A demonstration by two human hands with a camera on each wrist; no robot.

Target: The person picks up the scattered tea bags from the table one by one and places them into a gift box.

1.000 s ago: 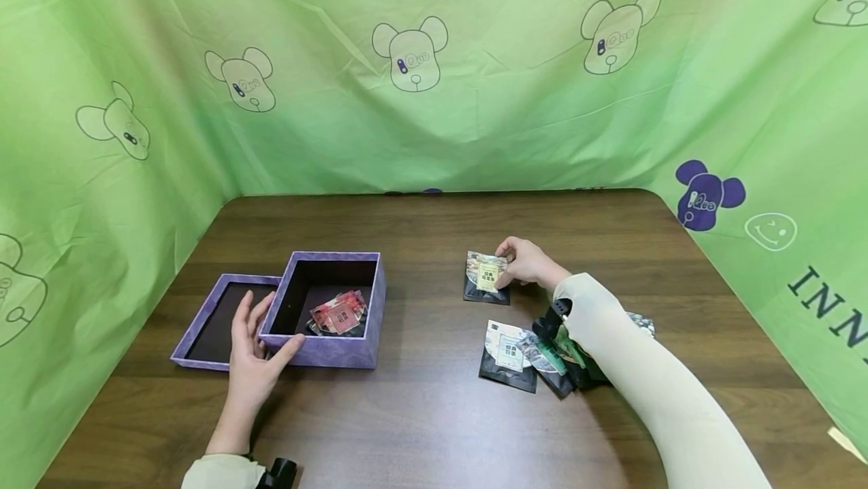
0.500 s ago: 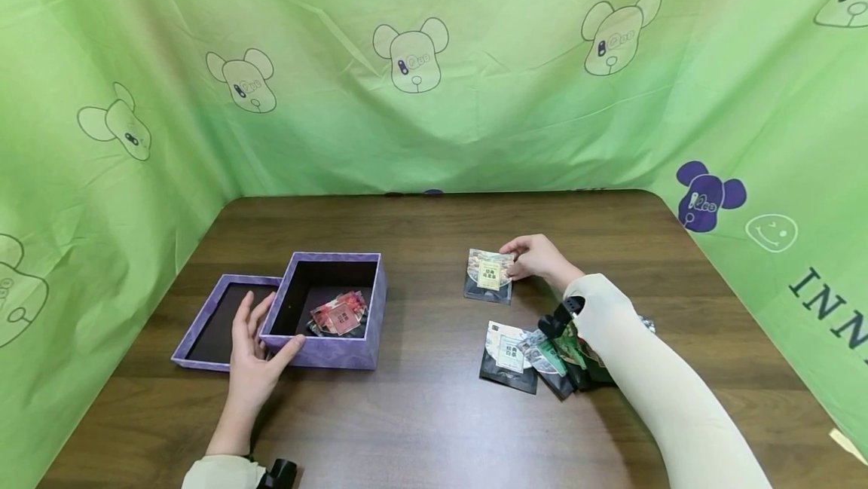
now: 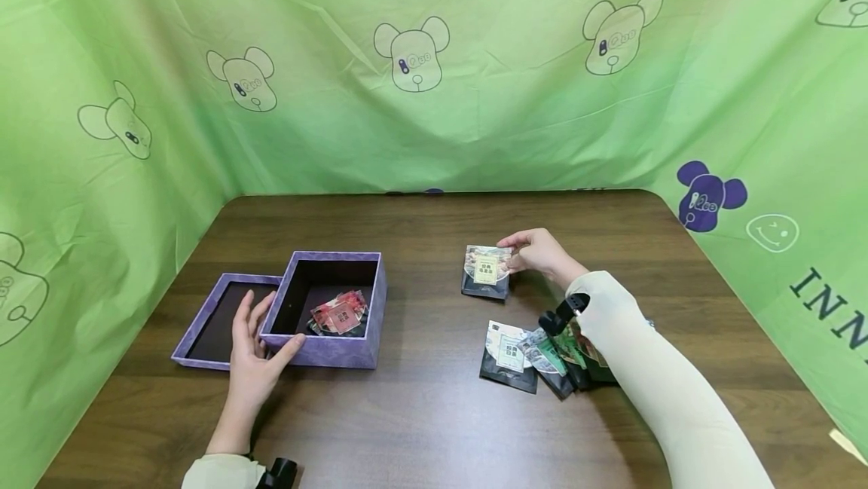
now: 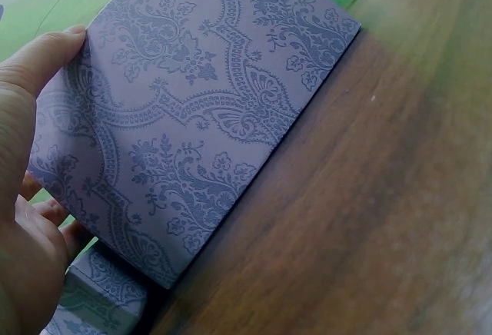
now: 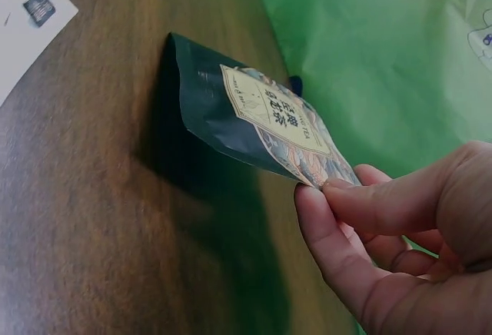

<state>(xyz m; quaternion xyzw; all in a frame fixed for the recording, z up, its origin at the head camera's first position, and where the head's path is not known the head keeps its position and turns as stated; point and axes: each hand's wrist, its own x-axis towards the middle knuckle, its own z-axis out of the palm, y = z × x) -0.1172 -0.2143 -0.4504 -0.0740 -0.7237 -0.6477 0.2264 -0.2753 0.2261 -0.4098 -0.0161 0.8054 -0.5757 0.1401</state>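
My right hand (image 3: 542, 254) pinches the right edge of a tea sachet (image 3: 485, 270) with a cream label and dark lower half. In the right wrist view this sachet (image 5: 246, 112) is tilted, with thumb and finger at one corner. On the left, my left hand (image 3: 254, 357) holds the near-left corner of a purple patterned box (image 3: 339, 353), thumb on the front and fingers at the left side. The left wrist view shows the box's wall (image 4: 192, 112) close up. Red-labelled tea sachets (image 3: 340, 314) lie inside the box.
Left of the box lies its shallow purple lid (image 3: 197, 329), inside facing up. A white-labelled sachet (image 3: 508, 357) and a green-and-grey one (image 3: 548, 361) lie nearer me on the wooden table (image 3: 420, 414). More green sachets (image 3: 571, 346) are partly hidden under my right sleeve.
My right hand has shifted right to the sachet's edge and slightly away from me. The cream-labelled sachet has moved slightly away from me with it. The left hand and box have not moved.
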